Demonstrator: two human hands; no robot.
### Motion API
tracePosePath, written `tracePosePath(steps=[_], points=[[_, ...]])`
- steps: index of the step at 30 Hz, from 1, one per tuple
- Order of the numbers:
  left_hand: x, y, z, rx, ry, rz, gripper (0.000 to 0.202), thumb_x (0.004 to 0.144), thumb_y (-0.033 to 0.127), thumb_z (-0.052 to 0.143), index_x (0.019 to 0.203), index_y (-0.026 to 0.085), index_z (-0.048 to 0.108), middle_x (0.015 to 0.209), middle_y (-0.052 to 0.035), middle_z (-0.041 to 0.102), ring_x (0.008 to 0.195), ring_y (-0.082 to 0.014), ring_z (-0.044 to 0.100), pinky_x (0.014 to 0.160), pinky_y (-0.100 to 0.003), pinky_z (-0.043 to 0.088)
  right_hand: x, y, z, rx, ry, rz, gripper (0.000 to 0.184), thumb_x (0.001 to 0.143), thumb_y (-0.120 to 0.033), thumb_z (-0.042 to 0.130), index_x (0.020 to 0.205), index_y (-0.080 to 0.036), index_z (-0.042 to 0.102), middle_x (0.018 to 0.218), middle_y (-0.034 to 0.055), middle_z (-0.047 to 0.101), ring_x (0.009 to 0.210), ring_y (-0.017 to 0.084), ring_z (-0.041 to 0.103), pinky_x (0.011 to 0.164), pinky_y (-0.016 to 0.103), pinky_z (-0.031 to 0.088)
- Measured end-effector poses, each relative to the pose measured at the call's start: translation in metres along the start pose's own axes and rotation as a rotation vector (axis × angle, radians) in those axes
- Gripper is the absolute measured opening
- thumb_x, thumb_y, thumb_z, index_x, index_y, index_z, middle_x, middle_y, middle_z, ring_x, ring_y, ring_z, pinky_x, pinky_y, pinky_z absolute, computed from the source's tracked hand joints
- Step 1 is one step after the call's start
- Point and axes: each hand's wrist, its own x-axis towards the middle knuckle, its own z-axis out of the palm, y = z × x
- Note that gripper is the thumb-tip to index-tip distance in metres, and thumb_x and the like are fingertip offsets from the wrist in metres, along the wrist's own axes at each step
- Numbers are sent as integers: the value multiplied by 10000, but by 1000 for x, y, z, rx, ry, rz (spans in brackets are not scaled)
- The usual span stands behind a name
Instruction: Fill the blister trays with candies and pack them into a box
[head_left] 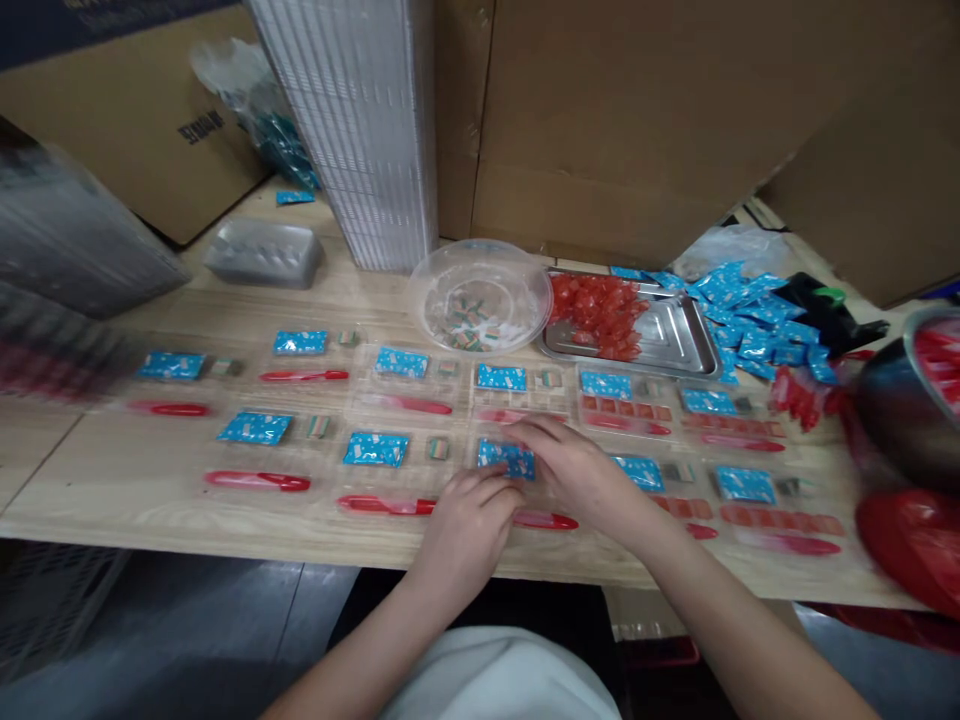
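Clear tray (538, 498) sits right under the left hand (469, 510) and right hand (574, 465), in the nearer of two rows along the wooden surface (150, 510). Rows lie flat, side by side; my guess, so each compartment stays reachable.

Cardboard box (637, 130) walls off the space beyond the hands. Tall stack of clear trays (367, 130) beyond the left hand, nested, presumably to save room. Steel bowl (896, 410) with red items, far right of the right hand. Steel pan (679, 335) with red wrapped pieces (600, 310), beyond the right hand. Clear bowl (424, 290) straight beyond both, striped bits inside. Open containers probably sit there for a short reach.

Hands are close together, not clasped; fingers bent, can't tell if either pinches anything. Blue packet (517, 455) lies between them at the left fingertips. Red pen (553, 521) nearer the body, visible end just right of the left hand. Red segmented strips (627, 408) in trays right of the hands. Striped block (439, 447) just beyond the left hand, neighbouring tray.
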Motion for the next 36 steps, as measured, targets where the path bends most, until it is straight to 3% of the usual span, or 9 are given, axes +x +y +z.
tracePosePath(steps=[4, 10, 16, 19, 21, 25, 31, 34, 36], points=[[1, 1, 0, -11, 2, 0, 192, 853, 107, 517, 931, 209, 660, 977, -41, 699, 1072, -218, 587, 894, -396, 482, -4, 4, 2, 7, 63, 33, 460, 792, -41, 476, 1205, -235, 542, 1148, 75, 624, 1107, 214, 560, 931, 440, 482], [2, 1, 1, -22, -5, -21, 179, 852, 97, 521, 900, 207, 654, 993, -18, 705, 1070, -221, 590, 906, -396, 472, -7, 7, 14, 5, 183, 172, 418, 841, -99, 485, 1231, -244, 521, 1006, 62, 677, 914, 210, 646, 814, 399, 536], [3, 1, 1, -28, 3, -32, 177, 854, 100, 523, 901, 213, 651, 976, -12, 706, 1067, -222, 591, 901, -393, 468, -7, 5, 17, -119, 196, 89, 465, 818, -53, 494, 1248, -229, 512, 1099, 82, 654, 1018, 230, 604, 879, 424, 505], [3, 2, 0, -36, 7, -28, 174, 851, 101, 533, 915, 217, 645, 994, -6, 705, 1066, -219, 591, 898, -394, 469, -8, 8, 7, -50, 212, 123, 460, 800, -145, 600, 1245, -221, 509, 1165, 90, 611, 1081, 236, 558, 910, 426, 481], [2, 2, 0, -43, 6, -21, 169, 850, 105, 539, 917, 220, 643, 1021, -6, 702, 1068, -218, 591, 897, -394, 470, -8, 10, -1, -28, 231, 152, 396, 801, -206, 635, 1188, -210, 553, 1105, 87, 626, 1036, 232, 563, 878, 412, 485], [2, 1, 1, -49, 13, -29, 173, 852, 110, 542, 927, 228, 644, 1032, -3, 701, 1076, -220, 587, 901, -402, 468, -7, 10, -5, -51, 194, 94, 86, 822, -166, 616, 884, -199, 665, 835, 38, 680, 841, 196, 576, 802, 365, 477], [1, 1, 2, -30, 0, -29, 174, 850, 100, 536, 912, 219, 647, 1014, 0, 703, 1075, -224, 586, 905, -395, 467, -3, 0, 12, -150, 220, 129, 49, 773, -119, 657, 784, -166, 648, 783, 50, 667, 843, 222, 552, 799, 376, 453], [0, 1, 2, -27, 6, -32, 173, 843, 101, 550, 917, 225, 645, 1024, 2, 700, 1067, -226, 588, 900, -405, 471, -2, 14, 3, -120, 145, 73, 63, 779, -122, 629, 799, -180, 645, 814, 54, 658, 859, 220, 561, 801, 364, 454], [0, 1, 2, -27, 16, -25, 171, 845, 105, 549, 923, 225, 643, 1032, -1, 697, 1059, -227, 591, 892, -412, 477, 0, 41, -17, -103, 166, 115, 111, 798, -144, 579, 860, -198, 654, 883, 55, 665, 881, 204, 581, 798, 334, 461]])
